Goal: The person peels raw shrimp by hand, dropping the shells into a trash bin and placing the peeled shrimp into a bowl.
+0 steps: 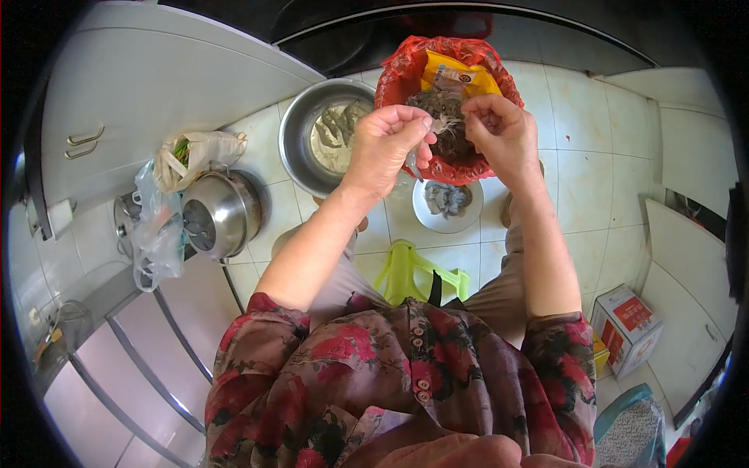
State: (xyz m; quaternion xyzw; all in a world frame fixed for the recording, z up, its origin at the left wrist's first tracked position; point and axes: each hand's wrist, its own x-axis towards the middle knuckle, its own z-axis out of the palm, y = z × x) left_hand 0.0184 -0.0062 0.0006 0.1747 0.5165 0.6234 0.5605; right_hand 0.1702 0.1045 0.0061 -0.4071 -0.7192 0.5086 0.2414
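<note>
One shrimp (pixel 414 165), long axis toward bowl (pixel 445 225), left fingers (pixel 412 132) pinching; right fingers (pixel 479 132), grip unclear

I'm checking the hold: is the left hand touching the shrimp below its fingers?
Touching. The head view shows the left hand with its fingers closed on the shrimp, whose end hangs below.

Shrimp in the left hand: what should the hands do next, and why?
Maybe the right hand should move in and pick at the shrimp: the left hand pinches it, the right is close by, and the open red bag nearby could catch bits.
</note>
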